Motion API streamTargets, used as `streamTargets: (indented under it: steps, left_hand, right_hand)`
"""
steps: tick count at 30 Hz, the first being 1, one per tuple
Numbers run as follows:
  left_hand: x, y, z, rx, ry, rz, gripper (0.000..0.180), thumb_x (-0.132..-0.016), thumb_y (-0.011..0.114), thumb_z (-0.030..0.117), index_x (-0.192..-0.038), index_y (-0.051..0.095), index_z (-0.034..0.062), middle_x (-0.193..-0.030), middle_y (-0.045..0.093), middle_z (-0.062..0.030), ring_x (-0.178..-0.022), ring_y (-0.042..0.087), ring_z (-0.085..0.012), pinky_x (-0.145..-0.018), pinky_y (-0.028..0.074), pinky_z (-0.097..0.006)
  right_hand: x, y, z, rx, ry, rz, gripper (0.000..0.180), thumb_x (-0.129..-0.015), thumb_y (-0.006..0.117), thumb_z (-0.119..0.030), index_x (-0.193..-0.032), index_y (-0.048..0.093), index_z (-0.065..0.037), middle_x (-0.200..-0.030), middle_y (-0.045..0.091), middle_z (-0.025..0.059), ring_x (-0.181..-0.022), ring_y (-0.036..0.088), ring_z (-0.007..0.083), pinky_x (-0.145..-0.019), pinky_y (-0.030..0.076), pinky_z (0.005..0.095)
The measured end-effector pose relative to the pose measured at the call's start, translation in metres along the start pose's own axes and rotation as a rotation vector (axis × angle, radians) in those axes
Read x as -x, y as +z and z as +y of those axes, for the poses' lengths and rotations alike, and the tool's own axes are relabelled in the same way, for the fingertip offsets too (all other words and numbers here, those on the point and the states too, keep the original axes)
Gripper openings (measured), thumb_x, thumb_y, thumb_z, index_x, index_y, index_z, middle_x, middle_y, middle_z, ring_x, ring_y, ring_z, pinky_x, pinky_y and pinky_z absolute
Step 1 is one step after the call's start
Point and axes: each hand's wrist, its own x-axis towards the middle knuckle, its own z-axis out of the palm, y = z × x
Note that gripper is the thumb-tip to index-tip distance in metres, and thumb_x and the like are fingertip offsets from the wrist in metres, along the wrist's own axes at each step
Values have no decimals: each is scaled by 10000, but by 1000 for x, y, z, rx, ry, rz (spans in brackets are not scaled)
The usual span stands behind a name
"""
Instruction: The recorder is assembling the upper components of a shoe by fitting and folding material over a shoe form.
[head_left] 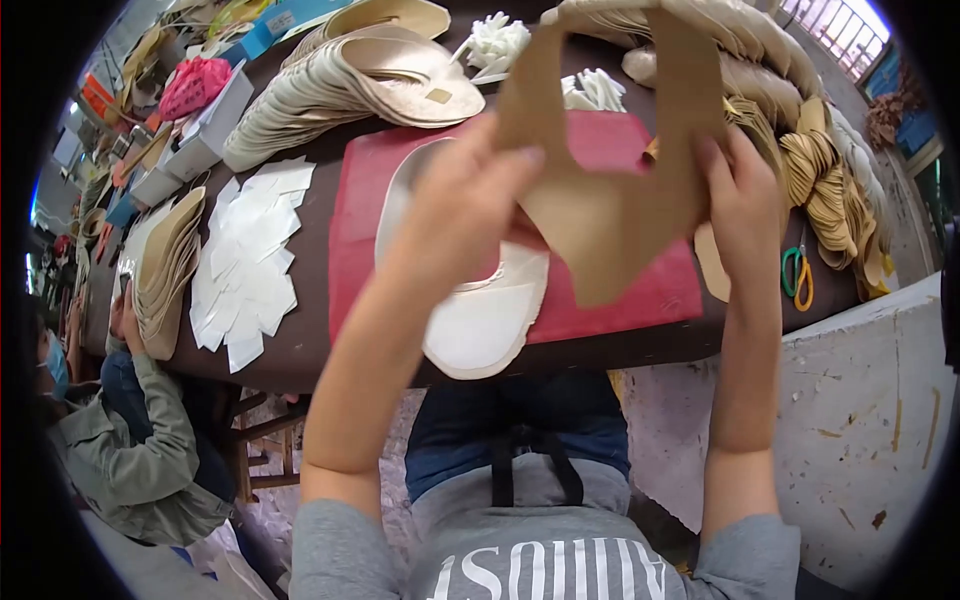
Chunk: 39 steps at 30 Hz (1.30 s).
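Both my hands hold up a tan, flat, U-shaped piece [610,240] that looks like a shoe upper cut-out, slightly blurred by motion. My left hand [465,205] grips its left side with the thumb on top. My right hand [745,190] pinches its right side. Below, a white curved shoe-upper piece [478,335] lies on a red mat [640,300] and hangs past the table's front edge; my left hand and forearm hide part of it. Right of the mat's edge, a small tan piece [711,265] shows behind my right wrist.
Left of the mat lie many loose white sheets [250,250] and a fanned stack of cream pieces [300,110]. Bundles of tan pieces [820,165] and scissors [797,278] are at right. A co-worker's hand [125,315] touches a tan stack [168,275]. A whitish panel [850,420] stands near right.
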Motion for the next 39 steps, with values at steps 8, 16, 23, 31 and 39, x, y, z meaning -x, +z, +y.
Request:
streamTargets:
  steps: [8,16,23,31,39]
  left_hand:
    - [58,-102,-39,-86,-208,202,358,-878,602,33,-1212,496,-42,-907,635,-119,-680,617,-127,-562,517,-191]
    - [80,-114,-71,-207,-272,325,441,-785,702,-16,-1178,502,-48,-818,649,-131,-613,624,-113,-493,489,-166]
    - [77,-116,-80,-346,-295,355,411,-774,689,-39,-1140,503,-44,-754,649,-127,-531,601,-96,-475,487,-168]
    - [78,-120,-82,-297,-285,367,343,-774,674,-52,-1067,497,-26,-737,647,-120,-513,592,-86,-456,475,-173]
    - [77,-117,-79,-399,-286,363,346,-768,684,-37,-1052,489,-10,-736,641,-108,-484,582,-96,-436,447,-187]
  right_hand:
    - [19,84,1,-508,240,-721,261,-862,615,-39,-1112,572,24,-797,634,76,-606,568,86,-471,461,185]
    - [54,110,17,-340,306,-630,269,-812,666,29,-1069,593,57,-821,648,82,-638,574,91,-553,483,177]
    - [57,124,36,-288,287,-610,210,-811,669,33,-1013,621,64,-815,658,91,-631,573,95,-563,491,187]
    - [51,136,32,-197,303,-612,195,-780,688,18,-957,647,89,-745,665,104,-546,588,103,-520,500,195]
    - [48,138,23,-113,355,-621,159,-772,687,30,-918,642,74,-717,644,81,-537,551,90,-510,487,191]
